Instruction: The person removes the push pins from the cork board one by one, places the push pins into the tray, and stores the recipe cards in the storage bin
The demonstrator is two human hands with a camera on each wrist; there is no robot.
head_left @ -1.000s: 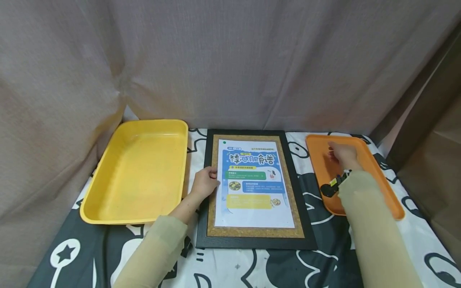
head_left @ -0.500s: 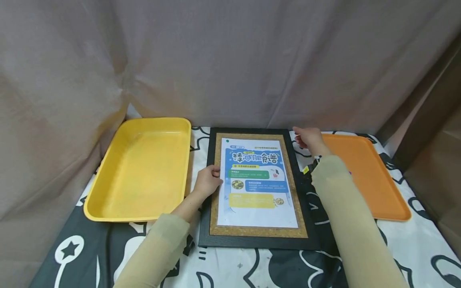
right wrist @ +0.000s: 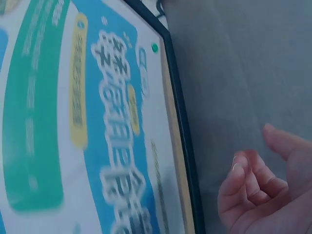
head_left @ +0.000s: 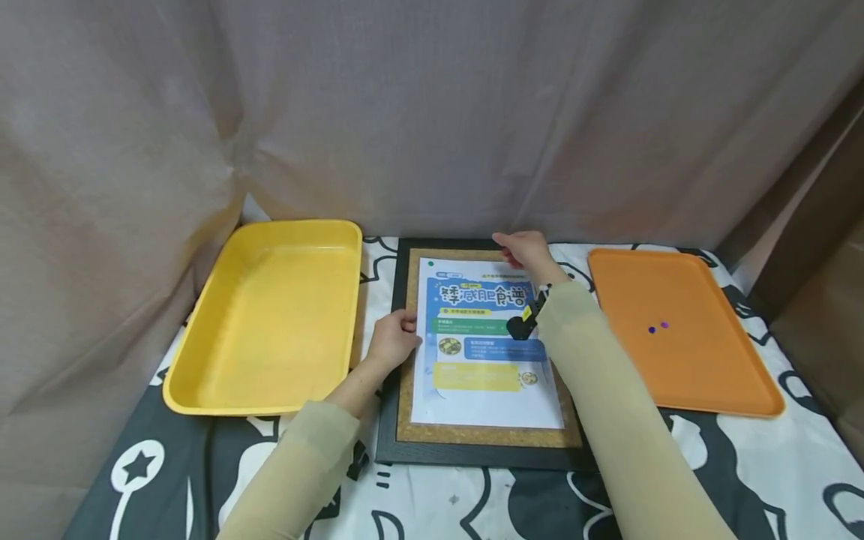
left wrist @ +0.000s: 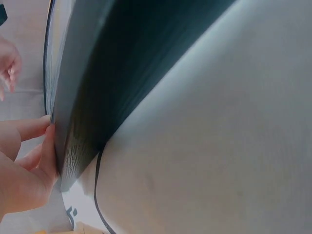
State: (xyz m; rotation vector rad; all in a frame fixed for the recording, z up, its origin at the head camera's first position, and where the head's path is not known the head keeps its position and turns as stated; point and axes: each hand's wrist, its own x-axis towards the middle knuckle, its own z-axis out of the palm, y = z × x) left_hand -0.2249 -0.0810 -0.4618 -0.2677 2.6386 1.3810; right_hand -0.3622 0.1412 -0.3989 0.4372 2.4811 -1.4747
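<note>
A printed paper sheet point(head_left: 486, 401) lies on a cork board point(head_left: 472, 433) with a black frame point(head_left: 479, 454). A small green pin point(right wrist: 155, 47) sits in the sheet's upper left corner. My left hand point(head_left: 391, 343) rests at the sheet's left edge, its thumb and fingers pressing down there; in the left wrist view the fingertips point(left wrist: 50, 127) meet the frame side. My right hand point(head_left: 529, 251) hovers over the board's upper right corner. In the right wrist view its fingers are curled and the thumb stands off; I cannot tell whether something small is held.
To the right lies an orange tray point(head_left: 702, 367) with a blue pin point(head_left: 651, 330) and a purple pin point(head_left: 664, 325). A deep yellow tray point(head_left: 263, 322) stands on the left. A patterned cloth point(head_left: 432, 510) covers the table, and a grey curtain point(head_left: 432, 120) hangs behind.
My right hand has left the orange tray and moved left to the board's upper right corner, uncovering the two pins in the tray. The left hand stays at the sheet's edge.
</note>
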